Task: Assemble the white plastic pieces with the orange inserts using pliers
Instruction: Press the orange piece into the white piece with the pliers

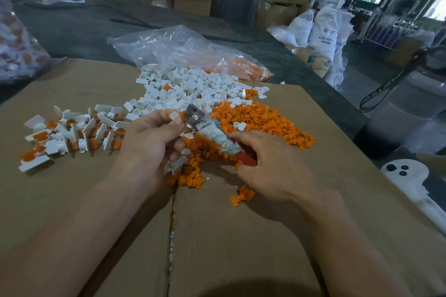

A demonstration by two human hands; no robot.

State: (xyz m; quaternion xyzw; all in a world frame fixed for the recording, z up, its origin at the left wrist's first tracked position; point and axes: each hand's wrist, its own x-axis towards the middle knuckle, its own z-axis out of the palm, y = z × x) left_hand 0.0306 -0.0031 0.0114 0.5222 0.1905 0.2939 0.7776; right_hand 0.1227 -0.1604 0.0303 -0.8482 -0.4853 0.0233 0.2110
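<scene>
My left hand (154, 137) pinches a white plastic piece (174, 116) between thumb and fingers, right at the metal jaws of the pliers (195, 116). My right hand (263, 164) grips the pliers' red handles, which are partly wrapped in pale cloth. A heap of loose white pieces (190, 89) lies beyond the hands. Orange inserts (260, 123) are piled at the right and under the pliers. A spread of assembled white-and-orange pieces (72, 132) lies at the left.
Everything sits on a brown cardboard sheet (241, 236) with a seam down the middle. A clear plastic bag (183, 50) with more parts lies behind the heaps. Another bag of parts (17, 43) stands far left. White sacks (323, 31) stand on the floor at right.
</scene>
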